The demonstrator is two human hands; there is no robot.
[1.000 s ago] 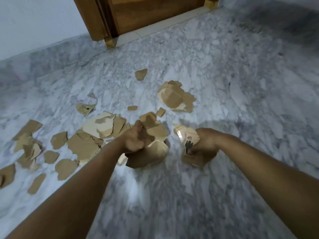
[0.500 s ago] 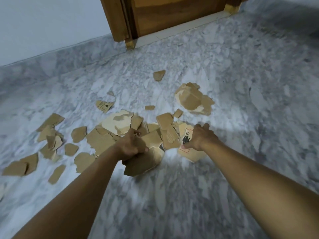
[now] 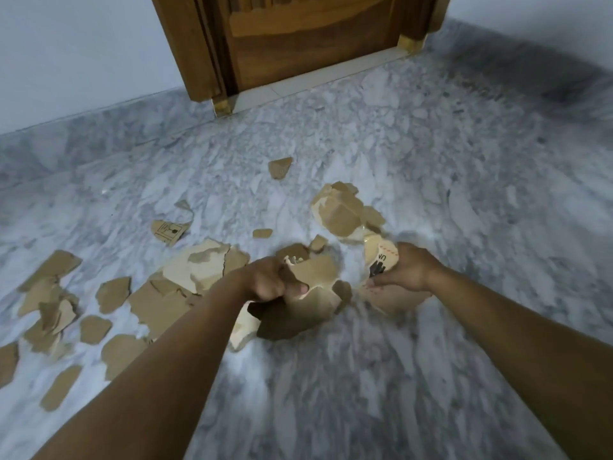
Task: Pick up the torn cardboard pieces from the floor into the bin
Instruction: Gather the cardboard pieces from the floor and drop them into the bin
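Matt cardboard pieces (image 3: 159,303); seemingly glossy marble floor (image 3: 365,393).

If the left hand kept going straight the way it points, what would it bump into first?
Probably the small cardboard scrap just ahead of it, then the bigger cardboard pile beyond. The left hand, gripping a bunch of torn pieces, points away and to the right; depth is hard to judge.

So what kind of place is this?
Probably inside a home, by a doorway: grey marble floor, a wooden door in its frame, and a plain white wall. Torn cardboard pieces litter it.
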